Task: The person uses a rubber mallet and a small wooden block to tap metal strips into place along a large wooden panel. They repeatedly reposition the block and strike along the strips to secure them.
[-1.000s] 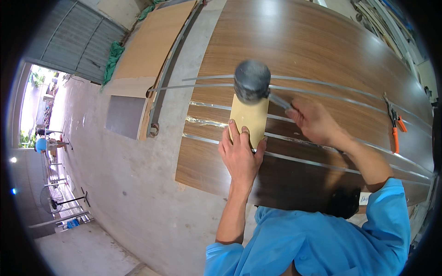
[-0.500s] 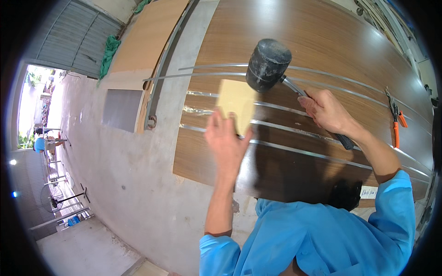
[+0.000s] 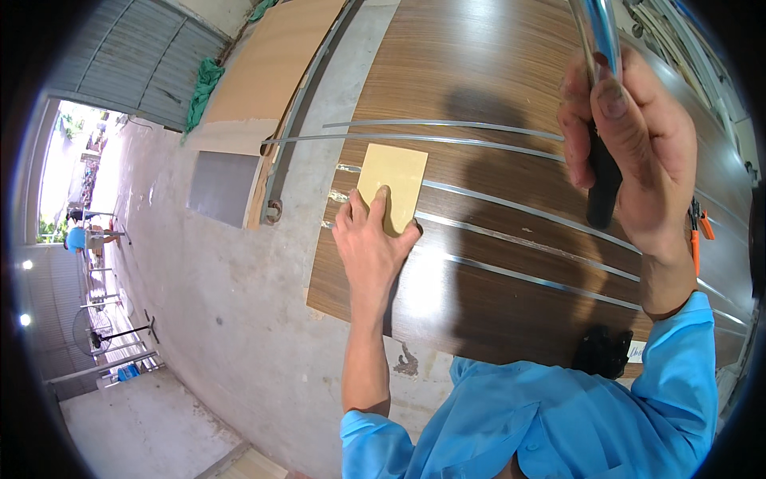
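Raised toward the camera since the earlier frame, the right hand [image 3: 638, 152] has lifted the mallet [image 3: 604, 188] high, its head now out of view, fingers and thumb closed around the handle. Below, the left hand [image 3: 371, 239] has slid the yellow block [image 3: 403, 172] toward the left edge of the counter [image 3: 431, 80], holding it between spread fingers and thumb. It lies across metal strips [image 3: 455, 191] set along the wood-grain top. The step in hand looks like tapping strips down through the block; the next move would call for a steady block, fingers clear of the blow. Farther right lie orange-handled pliers [image 3: 695, 243]; a fan [image 3: 92, 331] stands far left.
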The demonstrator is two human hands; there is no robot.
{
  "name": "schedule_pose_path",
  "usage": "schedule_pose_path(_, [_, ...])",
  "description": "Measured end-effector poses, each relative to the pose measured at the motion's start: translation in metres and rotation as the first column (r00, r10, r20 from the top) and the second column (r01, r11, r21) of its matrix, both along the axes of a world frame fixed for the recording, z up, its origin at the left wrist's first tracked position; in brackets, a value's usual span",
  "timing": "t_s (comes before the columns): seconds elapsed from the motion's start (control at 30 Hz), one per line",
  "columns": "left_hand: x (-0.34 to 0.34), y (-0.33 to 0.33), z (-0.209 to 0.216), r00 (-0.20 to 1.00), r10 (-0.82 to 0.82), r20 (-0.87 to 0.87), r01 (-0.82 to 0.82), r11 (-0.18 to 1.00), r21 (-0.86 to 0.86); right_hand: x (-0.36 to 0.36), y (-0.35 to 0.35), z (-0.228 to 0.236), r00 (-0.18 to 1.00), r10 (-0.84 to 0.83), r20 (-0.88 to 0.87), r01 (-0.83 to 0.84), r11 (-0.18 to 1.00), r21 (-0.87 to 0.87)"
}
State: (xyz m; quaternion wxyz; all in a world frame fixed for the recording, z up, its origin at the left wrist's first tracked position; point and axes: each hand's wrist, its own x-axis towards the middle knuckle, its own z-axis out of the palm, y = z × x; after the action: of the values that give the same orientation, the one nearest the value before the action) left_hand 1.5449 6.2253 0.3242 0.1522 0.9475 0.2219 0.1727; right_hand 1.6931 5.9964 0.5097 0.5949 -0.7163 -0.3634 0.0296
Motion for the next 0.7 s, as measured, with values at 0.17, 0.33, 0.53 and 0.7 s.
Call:
schedule_pose_path(0.17, [-0.008, 0.032, 0.01, 0.998, 0.032, -0.057, -0.034, 0.999, -0.034, 0.0, 0.019, 0.002, 0.997, -0.08, -0.014, 0.079, 0.996, -0.051])
schedule_pose_path(0.33, [-0.024, 0.024, 0.001, 0.997, 0.049, -0.064, -0.048, 0.999, 0.007, 0.001, 0.037, 0.007, 1.0, -0.009, 0.001, 0.009, 1.0, 0.029])
schedule_pose_path(0.53, [-0.024, 0.022, -0.004, 1.0, 0.017, -0.016, -0.017, 1.0, 0.02, -0.004, 0.041, -0.02, 0.993, 0.117, 0.01, -0.115, 0.984, -0.135])
schedule_pose_path(0.7, [-0.028, 0.012, -0.001, 1.0, -0.013, 0.011, 0.013, 1.0, 0.021, -0.004, 0.058, -0.096, 0.974, 0.203, 0.103, -0.093, 0.767, -0.634])
